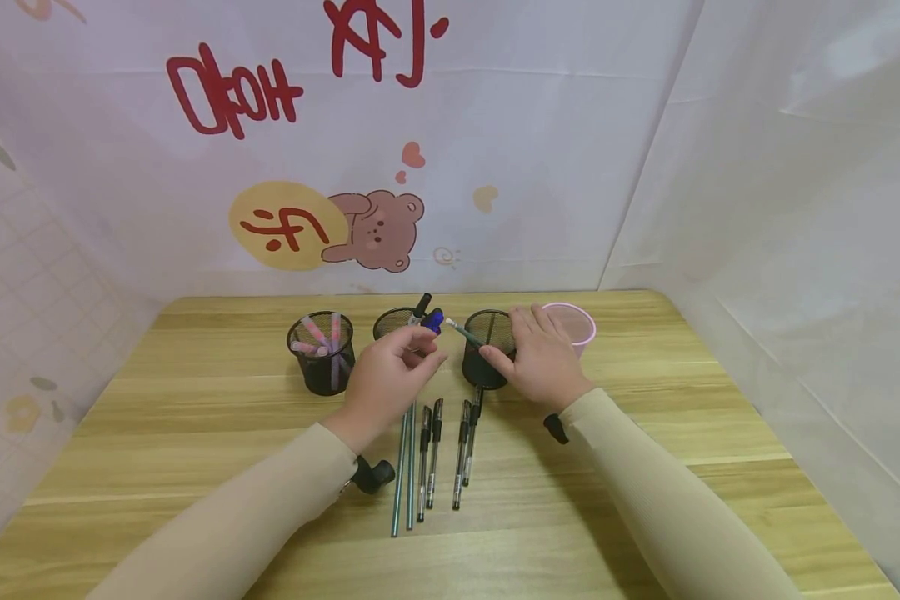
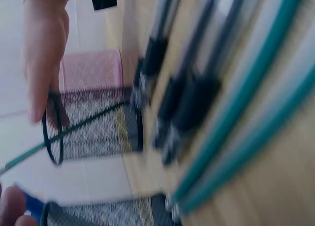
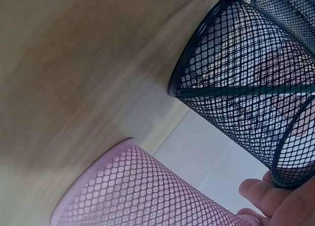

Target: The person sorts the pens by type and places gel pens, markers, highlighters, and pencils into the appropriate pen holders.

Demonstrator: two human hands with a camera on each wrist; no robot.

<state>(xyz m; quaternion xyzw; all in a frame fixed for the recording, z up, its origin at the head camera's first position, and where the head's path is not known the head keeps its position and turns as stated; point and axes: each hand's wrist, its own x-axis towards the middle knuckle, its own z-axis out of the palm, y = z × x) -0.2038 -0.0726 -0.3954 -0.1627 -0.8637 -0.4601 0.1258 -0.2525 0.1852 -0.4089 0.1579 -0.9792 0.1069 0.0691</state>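
Note:
A black mesh pen cup (image 1: 483, 367) stands right of centre, a dark green pencil (image 1: 467, 335) leaning in it and jutting past its rim. My right hand (image 1: 543, 358) rests at the rim, fingers fairly straight along the right side, thumb over the front; its fingertips (image 3: 253, 189) show by the rim. My left hand (image 1: 390, 375) has loosely bent fingers with nothing between them. It overlaps the middle mesh cup (image 1: 392, 317), where black and blue pens (image 1: 433, 320) stick out. In the left wrist view the pencil's upper end lies close above the left fingertips (image 2: 12, 204).
At the left is a black mesh cup (image 1: 328, 375) with pink-and-purple pens. A pink mesh cup (image 1: 581, 327) stands beside my right hand. Two green pencils (image 1: 400, 483) and several black gel pens (image 1: 460, 454) lie in front. A white printed backdrop (image 1: 540, 125) rises behind the table.

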